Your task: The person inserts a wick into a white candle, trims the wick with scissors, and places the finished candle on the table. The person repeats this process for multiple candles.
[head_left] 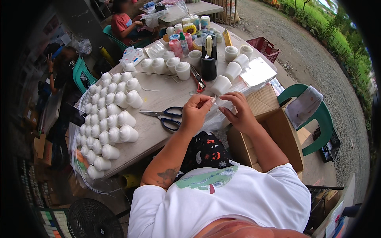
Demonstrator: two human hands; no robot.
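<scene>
Just thin clear plastic wrap (pixel 216 115), crinkled, between both hands.

A clear plastic bag (pixel 216 115) is hanging pinched between the fingertips of the left hand (pixel 195 113) and the right hand (pixel 238 109). Just right of the grip, an open brown cardboard box (pixel 274 131) is standing against the table edge. Beyond the grip, a flat clear packet (pixel 258 72) is lying on the table. Far left of the grip, a large clear bag (pixel 79 131) is wrapping the rows of white cups. Up and left, a small white carton (pixel 133 56) is sitting among the cups.
</scene>
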